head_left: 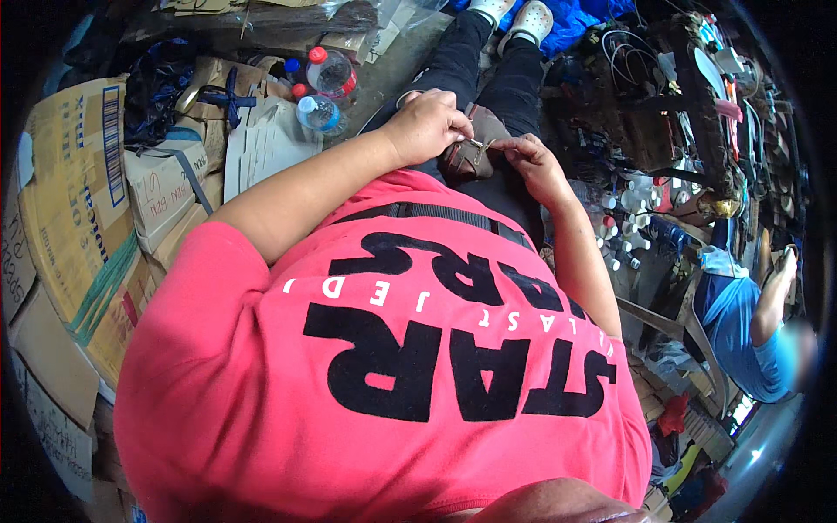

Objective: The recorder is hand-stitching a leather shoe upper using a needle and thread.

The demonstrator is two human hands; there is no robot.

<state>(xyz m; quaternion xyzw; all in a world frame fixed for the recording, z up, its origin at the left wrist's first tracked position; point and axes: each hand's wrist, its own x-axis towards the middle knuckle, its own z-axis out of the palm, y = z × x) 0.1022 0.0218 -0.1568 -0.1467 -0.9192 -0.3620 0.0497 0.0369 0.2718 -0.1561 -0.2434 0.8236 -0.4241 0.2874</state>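
A brown leather-like piece (465,160), shaped somewhat like a shoe, rests on my lap between my thighs. Over its top runs a thin, pale yellowish cord (480,145). My left hand (425,127) is closed at the far left side of the piece, its thumb and fingertips pinching at one end of the cord. From the right, my right hand (535,166) pinches the cord's other side between thumb and forefinger. The lower part of the piece is hidden in the shadow of my lap, so its exact kind is unclear.
To the left stand plastic bottles (331,74), a white box (164,187) and a large yellow-brown carton (78,183). A cluttered rack (671,113) and several small bottles (623,222) lie to the right. Another person in blue (741,322) sits at far right.
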